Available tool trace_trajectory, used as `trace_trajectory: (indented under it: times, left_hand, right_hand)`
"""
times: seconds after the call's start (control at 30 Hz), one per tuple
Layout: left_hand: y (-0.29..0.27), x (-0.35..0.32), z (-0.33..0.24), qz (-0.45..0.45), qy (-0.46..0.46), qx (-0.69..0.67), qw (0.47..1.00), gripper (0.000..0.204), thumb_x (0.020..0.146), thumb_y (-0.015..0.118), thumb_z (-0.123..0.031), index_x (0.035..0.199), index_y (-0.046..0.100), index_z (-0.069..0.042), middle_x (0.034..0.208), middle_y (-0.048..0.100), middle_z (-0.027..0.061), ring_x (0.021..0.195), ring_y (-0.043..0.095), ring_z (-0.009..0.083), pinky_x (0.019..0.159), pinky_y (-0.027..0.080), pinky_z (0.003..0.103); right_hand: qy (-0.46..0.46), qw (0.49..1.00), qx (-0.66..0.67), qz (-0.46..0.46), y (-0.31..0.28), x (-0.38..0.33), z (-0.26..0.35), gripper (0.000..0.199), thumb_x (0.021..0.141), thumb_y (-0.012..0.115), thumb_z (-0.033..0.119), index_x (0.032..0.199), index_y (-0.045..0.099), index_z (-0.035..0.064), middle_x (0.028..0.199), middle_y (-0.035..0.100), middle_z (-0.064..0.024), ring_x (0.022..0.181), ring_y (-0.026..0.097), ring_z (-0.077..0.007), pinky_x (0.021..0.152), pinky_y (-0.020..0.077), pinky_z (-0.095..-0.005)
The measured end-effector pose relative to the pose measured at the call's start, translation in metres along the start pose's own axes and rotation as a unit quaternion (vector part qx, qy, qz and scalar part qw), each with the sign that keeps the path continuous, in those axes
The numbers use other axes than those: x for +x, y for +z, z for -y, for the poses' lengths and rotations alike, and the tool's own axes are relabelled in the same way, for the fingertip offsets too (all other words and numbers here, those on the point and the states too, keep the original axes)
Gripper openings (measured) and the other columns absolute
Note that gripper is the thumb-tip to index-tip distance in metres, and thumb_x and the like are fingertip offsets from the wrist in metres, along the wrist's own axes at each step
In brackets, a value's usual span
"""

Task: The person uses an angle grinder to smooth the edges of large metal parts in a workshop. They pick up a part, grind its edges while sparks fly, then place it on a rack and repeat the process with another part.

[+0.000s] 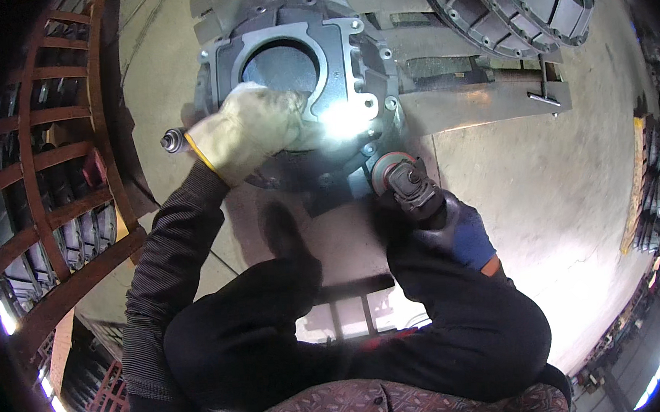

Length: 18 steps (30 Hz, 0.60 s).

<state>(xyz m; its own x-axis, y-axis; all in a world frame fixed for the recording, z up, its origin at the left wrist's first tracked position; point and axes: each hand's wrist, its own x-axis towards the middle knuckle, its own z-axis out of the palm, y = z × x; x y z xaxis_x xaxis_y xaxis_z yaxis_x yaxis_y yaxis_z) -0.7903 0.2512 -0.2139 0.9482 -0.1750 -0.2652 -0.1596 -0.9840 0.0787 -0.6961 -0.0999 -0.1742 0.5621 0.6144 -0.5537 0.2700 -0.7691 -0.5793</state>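
Observation:
A grey cast-metal housing (358, 55) with a round bore and bolt holes lies in front of me. My left hand (252, 127), in a cream glove with a yellow cuff edge, is closed at its near left part, beside the bore. Out of that hand's left side sticks the metal end of a cylindrical tool (175, 140); the glove hides the rest. My right hand (454, 232), in a blue and grey glove, grips an angle grinder (413, 185). Its reddish disc (391, 169) is close to the housing's near right rim; contact cannot be made out.
More ribbed round castings (515, 5) stand at the far right, by slatted boards. A metal T-shaped bar (544, 99) lies at a plate's right end. Brown metal racks (35, 150) hold parts on the left. A bright glare covers the housing's near right corner.

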Motion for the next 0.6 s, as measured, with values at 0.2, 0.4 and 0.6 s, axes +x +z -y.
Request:
trace_trajectory:
  times: [0.2,0.4,0.6]
  left_hand:
    - [0.028,-0.005,-0.013,-0.100,-0.044,0.024,0.994,0.041,0.098,0.061,-0.023,0.135,0.065,-0.005,0.131,0.066,0.0209,0.125,0.062,0.0380,0.110,0.047,0.050]
    - [0.071,-0.007,-0.016,-0.188,-0.055,0.026,0.980,0.043,0.099,0.060,-0.027,0.136,0.065,-0.007,0.131,0.066,0.0215,0.124,0.062,0.0405,0.110,0.047,0.052]
    - [0.094,-0.010,-0.011,-0.243,-0.041,-0.008,0.969,0.041,0.100,0.059,-0.031,0.134,0.066,-0.008,0.128,0.068,0.0210,0.119,0.064,0.0409,0.106,0.049,0.052]
  right_hand:
    - [0.033,0.999,0.030,0.020,0.004,0.008,-0.013,0.049,0.088,0.076,0.031,0.132,0.070,0.0101,0.117,0.077,-0.0235,0.116,0.073,-0.0447,0.097,0.0590,-0.0487]
    - [0.013,0.999,0.031,0.011,0.018,0.018,-0.018,0.051,0.087,0.076,0.032,0.133,0.070,0.0112,0.117,0.076,-0.0242,0.114,0.072,-0.0459,0.098,0.0577,-0.0498]
    - [-0.044,0.998,-0.040,0.023,0.030,0.030,-0.043,0.065,0.083,0.081,0.037,0.141,0.063,0.0121,0.118,0.076,-0.0237,0.111,0.073,-0.0454,0.095,0.0588,-0.0526]
